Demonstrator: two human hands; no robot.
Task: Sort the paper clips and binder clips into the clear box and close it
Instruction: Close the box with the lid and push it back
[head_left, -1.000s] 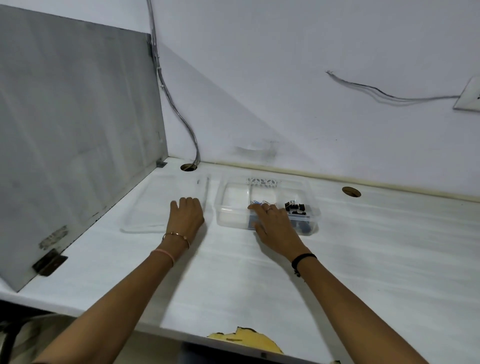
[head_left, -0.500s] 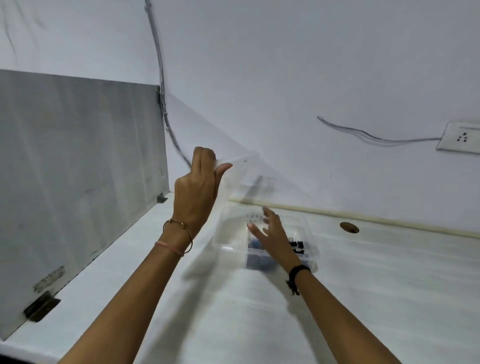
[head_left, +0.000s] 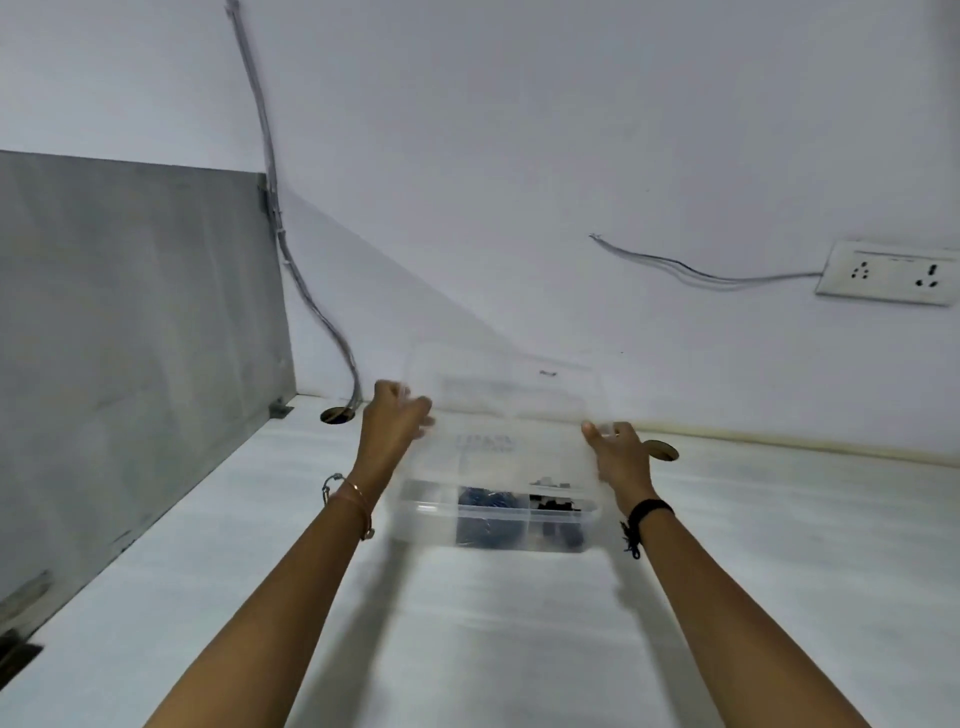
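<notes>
Clear box (head_left: 498, 514) long axis left-right; lid (head_left: 509, 395) above, left hand (head_left: 392, 431), right hand (head_left: 618, 452) gripping its ends

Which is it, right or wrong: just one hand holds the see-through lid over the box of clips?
Wrong. The head view shows both: the left hand and the right hand hold the see-through lid over the box of clips.

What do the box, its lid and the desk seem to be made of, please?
Box: clear glossy plastic, it seems; clips show through its wall. Lid: likely the same thin plastic; the room wall shows through. Desk: probably white laminate, smooth, faintly streaked.
</notes>
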